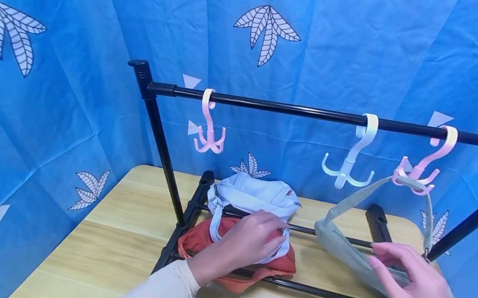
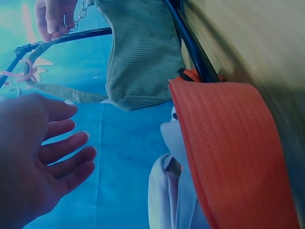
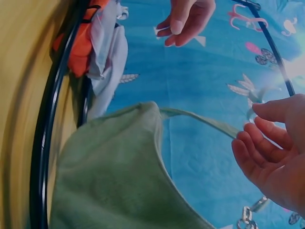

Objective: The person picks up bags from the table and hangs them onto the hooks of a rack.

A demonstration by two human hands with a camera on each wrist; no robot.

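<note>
A green corduroy shoulder bag hangs by its strap from the right pink hook. Beside it is my right hand, fingers loosely bent and holding nothing; in the right wrist view a chain on the bag shows below that hand. My left hand hovers above an orange-red bag and a pale blue-white bag, which lie together on the rack's lower bars. The left wrist view shows the left hand's fingers spread and relaxed, apart from the bags.
A black rack's top bar runs across the view, with another pink hook at left and a white hook right of centre. Its base stands on a wooden table. A blue patterned curtain encloses the back and sides.
</note>
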